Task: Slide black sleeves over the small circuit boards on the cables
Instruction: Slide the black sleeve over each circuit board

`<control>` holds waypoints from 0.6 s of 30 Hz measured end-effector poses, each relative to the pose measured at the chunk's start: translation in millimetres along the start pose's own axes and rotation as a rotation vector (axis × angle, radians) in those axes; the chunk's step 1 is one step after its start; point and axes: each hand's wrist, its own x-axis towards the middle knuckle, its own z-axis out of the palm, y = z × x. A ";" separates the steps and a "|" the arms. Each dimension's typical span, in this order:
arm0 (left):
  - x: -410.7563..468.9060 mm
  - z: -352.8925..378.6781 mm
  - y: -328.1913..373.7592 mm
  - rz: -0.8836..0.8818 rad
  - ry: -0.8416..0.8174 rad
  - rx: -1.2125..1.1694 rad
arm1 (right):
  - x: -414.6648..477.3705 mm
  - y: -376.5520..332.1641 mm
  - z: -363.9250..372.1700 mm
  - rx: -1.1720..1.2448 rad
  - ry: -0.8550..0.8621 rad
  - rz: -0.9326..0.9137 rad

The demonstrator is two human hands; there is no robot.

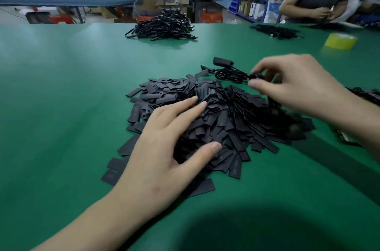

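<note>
A big heap of flat black sleeves lies in the middle of the green table. My left hand rests on the heap's left side with fingers straight and spread, holding nothing. My right hand hovers over the heap's far right edge and pinches a coiled black cable between thumb and fingertips. The cable's sleeved end lies on the table just beyond the heap. No bare circuit board shows.
A pile of black cables sits at the table's far middle, another at far right, where a person's hands work. A yellow tape roll stands nearby. More cables lie behind my right wrist.
</note>
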 end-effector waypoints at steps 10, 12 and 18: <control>-6.3 5.7 3.8 0.101 -0.065 0.083 | 117.3 6.9 56.0 -0.218 -0.099 0.060; -5.0 5.9 4.6 0.105 -0.036 0.085 | 99.7 -3.1 60.9 -0.149 -0.024 0.004; -2.6 8.2 9.6 0.074 -0.031 0.105 | 0.4 -19.5 57.6 0.037 0.121 -0.125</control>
